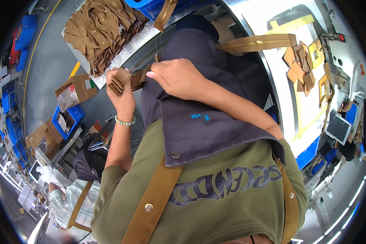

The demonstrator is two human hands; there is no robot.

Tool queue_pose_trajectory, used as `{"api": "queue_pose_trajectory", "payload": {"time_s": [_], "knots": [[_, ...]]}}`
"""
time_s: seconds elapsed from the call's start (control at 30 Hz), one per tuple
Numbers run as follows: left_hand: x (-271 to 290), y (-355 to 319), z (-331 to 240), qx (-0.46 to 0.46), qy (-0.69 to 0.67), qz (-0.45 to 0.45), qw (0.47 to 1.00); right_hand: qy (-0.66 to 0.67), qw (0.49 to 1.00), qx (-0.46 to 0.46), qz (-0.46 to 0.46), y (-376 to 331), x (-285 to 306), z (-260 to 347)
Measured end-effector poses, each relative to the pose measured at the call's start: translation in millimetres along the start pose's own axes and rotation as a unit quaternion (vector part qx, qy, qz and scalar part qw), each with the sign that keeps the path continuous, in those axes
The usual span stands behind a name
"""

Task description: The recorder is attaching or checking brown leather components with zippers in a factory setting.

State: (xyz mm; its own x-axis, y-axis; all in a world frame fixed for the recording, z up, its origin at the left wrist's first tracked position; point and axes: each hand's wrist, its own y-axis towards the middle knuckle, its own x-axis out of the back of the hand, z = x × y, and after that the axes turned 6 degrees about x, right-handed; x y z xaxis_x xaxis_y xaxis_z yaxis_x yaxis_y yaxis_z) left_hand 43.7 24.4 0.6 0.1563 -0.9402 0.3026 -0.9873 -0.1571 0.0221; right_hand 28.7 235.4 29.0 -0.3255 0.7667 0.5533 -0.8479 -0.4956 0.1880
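My left hand (123, 97), with a beaded bracelet at the wrist, is closed round a small bundle of brown zipper ends with tabs (118, 80). My right hand (178, 77) pinches the edge of a brown strip (139, 79) that runs across from the left hand. Its thumb and fingertips are pressed together there, above the dark apron (232, 128) on my lap. Thin loose threads hang about the strip. Beyond my right forearm, a brown zipper with gold teeth (258, 43) stretches from my lap to the worktable.
A large heap of brown zippers (95, 34) lies on a table at the far left, beside a blue bin (144, 5). Small brown pieces (301, 67) are piled on the right worktable (278, 87), near a sewing machine (341, 61). Behind on the left sits another person (75, 203).
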Motion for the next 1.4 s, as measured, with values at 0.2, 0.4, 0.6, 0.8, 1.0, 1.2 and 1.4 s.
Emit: {"api": "queue_pose_trajectory", "payload": {"time_s": [0.2, 0.4, 0.6, 0.8, 1.0, 1.2, 1.4], "knots": [[-4, 2, 16, 0.007, -0.067, 0.055, 0.996, 0.091, 0.994, -0.025, -0.047, -2, -1, -6], [-3, -6, 18, 0.027, -0.066, 0.067, 0.995, 0.033, 0.999, -0.028, -0.015, -4, -7, -10], [-4, -8, -1, -0.075, 0.014, 0.153, 0.985, -0.087, 0.996, -0.004, 0.023, -5, -8, -9], [-9, -1, -3, 0.068, -0.086, 0.119, 0.987, -0.015, 0.999, -0.029, 0.012, 0, 5, -3], [-32, 14, 8, 0.031, -0.192, 0.297, 0.935, 0.196, 0.98, -0.012, -0.016, 0, 15, 5], [-26, 5, 14, 0.159, -0.183, 0.258, 0.935, 0.396, 0.912, -0.103, -0.007, -1, 32, -4], [4, 11, -13, 0.066, 0.029, 0.416, 0.907, 0.242, 0.968, -0.017, -0.071, 12, 24, -21]]}}
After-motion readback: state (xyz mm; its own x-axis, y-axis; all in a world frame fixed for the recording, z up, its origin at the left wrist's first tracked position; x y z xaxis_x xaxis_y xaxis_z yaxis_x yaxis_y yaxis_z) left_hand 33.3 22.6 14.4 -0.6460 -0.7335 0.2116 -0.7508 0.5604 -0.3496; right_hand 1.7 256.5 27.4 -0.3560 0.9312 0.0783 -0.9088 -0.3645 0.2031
